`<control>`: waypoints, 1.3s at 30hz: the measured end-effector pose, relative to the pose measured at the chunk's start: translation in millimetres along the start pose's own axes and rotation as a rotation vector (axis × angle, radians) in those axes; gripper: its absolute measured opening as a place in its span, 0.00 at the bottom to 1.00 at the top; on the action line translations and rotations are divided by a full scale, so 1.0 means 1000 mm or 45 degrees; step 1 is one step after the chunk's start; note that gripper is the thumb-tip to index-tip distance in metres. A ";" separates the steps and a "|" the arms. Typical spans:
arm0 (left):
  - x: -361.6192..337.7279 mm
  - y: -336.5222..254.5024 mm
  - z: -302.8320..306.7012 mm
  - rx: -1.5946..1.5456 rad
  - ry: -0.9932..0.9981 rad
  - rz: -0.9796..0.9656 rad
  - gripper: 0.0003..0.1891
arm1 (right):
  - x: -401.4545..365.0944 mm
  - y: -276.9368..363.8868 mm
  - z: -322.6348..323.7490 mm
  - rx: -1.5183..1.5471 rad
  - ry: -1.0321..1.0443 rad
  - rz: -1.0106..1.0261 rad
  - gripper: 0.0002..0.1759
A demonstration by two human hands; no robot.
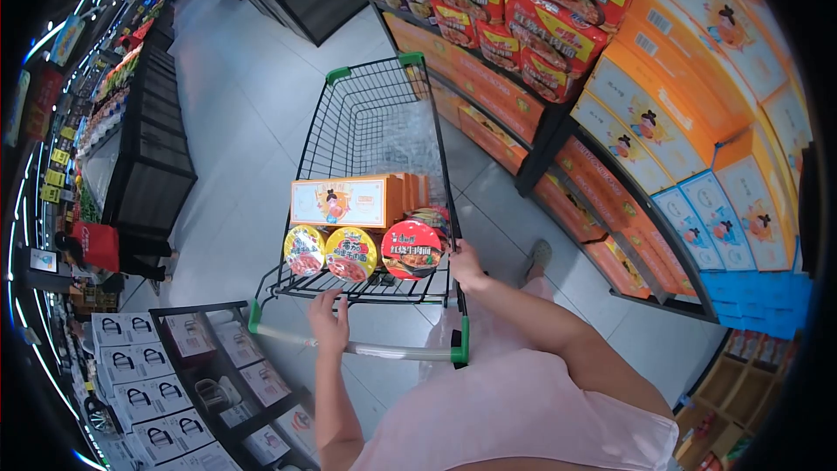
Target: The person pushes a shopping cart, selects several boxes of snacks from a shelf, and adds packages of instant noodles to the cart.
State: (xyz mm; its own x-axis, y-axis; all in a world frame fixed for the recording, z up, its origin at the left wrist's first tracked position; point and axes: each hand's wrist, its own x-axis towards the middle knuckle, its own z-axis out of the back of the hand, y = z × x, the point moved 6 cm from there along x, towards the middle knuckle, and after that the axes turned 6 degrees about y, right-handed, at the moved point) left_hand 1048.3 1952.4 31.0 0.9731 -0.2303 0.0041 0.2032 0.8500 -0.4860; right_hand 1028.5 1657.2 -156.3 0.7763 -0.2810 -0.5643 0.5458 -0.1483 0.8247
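Observation:
A black wire shopping cart (346, 118) with green corners stands before me. Across its near part lie orange-and-white boxes (338, 201), with two yellow-lidded noodle cups (350, 254) and a red-lidded noodle cup (411, 250) on the near side. Clear plastic packs (410, 144) sit farther in. My left hand (329, 318) is raised above the cart's handle bar, near its middle, fingers apart and holding nothing. At the basket's right side is my right hand (468, 266), its fingers around the edge beside the red cup; some fingertips are hidden.
Shelves of red noodle packs (558, 4) and orange boxes (654, 105) rise on the right. White boxes (144, 366) are stacked at lower left. A produce stand (153, 135) and a person in red (96, 246) are on the left. Tiled aisle floor (235, 78) runs ahead.

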 end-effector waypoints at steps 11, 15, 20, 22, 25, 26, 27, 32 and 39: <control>-0.010 0.052 0.009 0.227 -0.096 0.183 0.24 | -0.019 0.022 -0.059 -0.528 0.073 0.193 0.16; -0.003 0.064 0.021 0.167 -0.078 0.266 0.21 | -0.016 0.023 -0.075 -0.683 0.170 0.249 0.17; 0.001 0.086 0.024 0.154 -0.140 0.288 0.15 | -0.005 0.025 -0.093 -0.791 0.152 0.236 0.14; 0.002 0.088 0.028 0.151 -0.162 0.274 0.15 | -0.009 0.033 -0.095 -0.776 0.159 0.208 0.14; 0.006 0.089 0.027 0.139 -0.178 0.283 0.14 | -0.003 0.043 -0.094 -0.816 0.165 0.185 0.15; 0.008 0.086 0.022 0.138 -0.179 0.297 0.14 | 0.003 0.042 -0.089 -0.838 0.173 0.177 0.15; 0.009 0.086 0.023 0.135 -0.174 0.306 0.16 | 0.003 0.048 -0.089 -0.872 0.180 0.167 0.16; 0.021 0.081 0.028 0.041 -0.240 0.424 0.21 | 0.022 0.065 -0.088 -0.981 0.190 0.018 0.17; 0.052 0.082 0.018 -0.004 -0.310 0.413 0.23 | 0.071 0.087 -0.086 -0.997 0.174 -0.023 0.20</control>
State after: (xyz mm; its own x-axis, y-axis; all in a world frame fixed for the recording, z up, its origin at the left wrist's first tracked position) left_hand 1117.3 2019.0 7.0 0.9839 0.1692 0.0567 -0.1189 0.8584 -0.4990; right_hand 1158.3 1705.8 -127.4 0.7692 -0.1588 -0.6190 0.5827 0.5720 0.5773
